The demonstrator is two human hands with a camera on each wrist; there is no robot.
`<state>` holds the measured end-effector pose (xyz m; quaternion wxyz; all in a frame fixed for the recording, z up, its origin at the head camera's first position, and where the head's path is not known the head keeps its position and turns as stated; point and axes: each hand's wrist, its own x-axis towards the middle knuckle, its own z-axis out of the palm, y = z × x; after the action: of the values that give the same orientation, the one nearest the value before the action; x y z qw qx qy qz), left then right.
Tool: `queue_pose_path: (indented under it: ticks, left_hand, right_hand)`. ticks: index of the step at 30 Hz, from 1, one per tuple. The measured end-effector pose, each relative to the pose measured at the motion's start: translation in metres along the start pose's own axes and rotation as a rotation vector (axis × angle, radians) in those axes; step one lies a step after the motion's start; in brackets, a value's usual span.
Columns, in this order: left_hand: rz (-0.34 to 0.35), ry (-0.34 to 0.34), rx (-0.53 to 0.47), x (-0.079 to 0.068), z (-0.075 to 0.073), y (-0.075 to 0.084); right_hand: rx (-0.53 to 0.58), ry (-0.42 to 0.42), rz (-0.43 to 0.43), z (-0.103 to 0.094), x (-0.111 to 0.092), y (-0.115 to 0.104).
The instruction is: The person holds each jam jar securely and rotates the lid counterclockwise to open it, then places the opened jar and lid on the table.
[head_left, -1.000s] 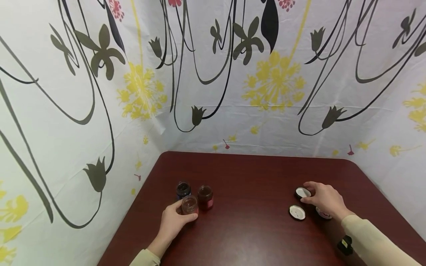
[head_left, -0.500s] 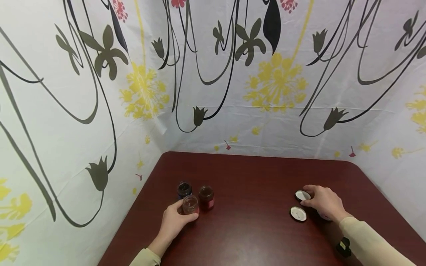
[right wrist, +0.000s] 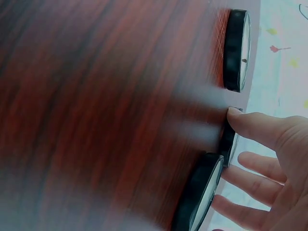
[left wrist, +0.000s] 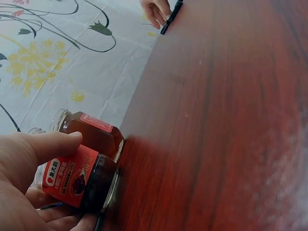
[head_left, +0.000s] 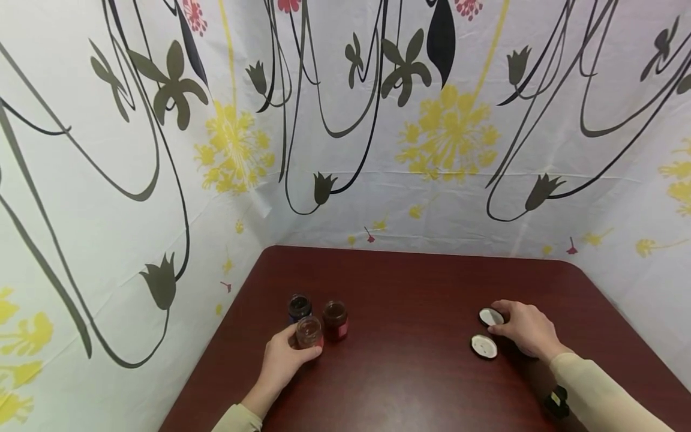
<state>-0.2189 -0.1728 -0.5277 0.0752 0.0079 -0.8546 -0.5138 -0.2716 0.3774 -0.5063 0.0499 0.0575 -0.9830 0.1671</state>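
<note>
My left hand [head_left: 283, 357] grips an uncapped glass jar [head_left: 309, 336] at the table's left; in the left wrist view a red label [left wrist: 72, 175] with white lettering shows on it. Two more uncapped jars stand by it: a dark jar [head_left: 299, 308] just behind and a brown jar [head_left: 335, 321] to the right. Over on the right side, my right hand [head_left: 526, 327] pinches a black-rimmed jar lid [head_left: 490, 318], white inside up, between thumb and fingers. Another lid [head_left: 483, 347] lies nearer me, white side up. A third lid is mostly hidden under the right hand.
The dark red wooden table [head_left: 399, 300] has rounded far corners. A white cloth [head_left: 345, 150] printed with flowers and stems hangs around its back and sides. A small black device [head_left: 557, 401] sits at my right wrist.
The right hand and its lid have come slightly lower and nearer to me. The third lid is now more covered by the hand. My left hand keeps its grip.
</note>
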Motion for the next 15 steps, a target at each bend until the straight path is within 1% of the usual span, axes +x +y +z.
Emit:
queue_pose_path:
  ticks: [4, 7, 11, 13, 15]
  left_hand:
    - [-0.008, 0.006, -0.005, -0.002, -0.001, 0.000]
    - [-0.011, 0.001, -0.038, -0.003, -0.003, 0.003]
    - [-0.009, -0.012, -0.089, -0.004, -0.007, 0.009]
    - [-0.008, -0.007, -0.095, -0.003, -0.012, 0.013]
    - [0.007, 0.003, -0.090, -0.003, -0.017, 0.018]
  right_hand:
    - [0.011, -0.005, 0.001, 0.002, -0.001, 0.001]
    - [0.014, -0.006, -0.007, 0.002, -0.001, 0.004]
    - [0.012, -0.002, -0.014, 0.000, 0.000, 0.004]
    - [0.015, -0.004, -0.016, -0.001, 0.000, 0.004]
    - [0.018, -0.001, -0.015, -0.002, 0.000, 0.002]
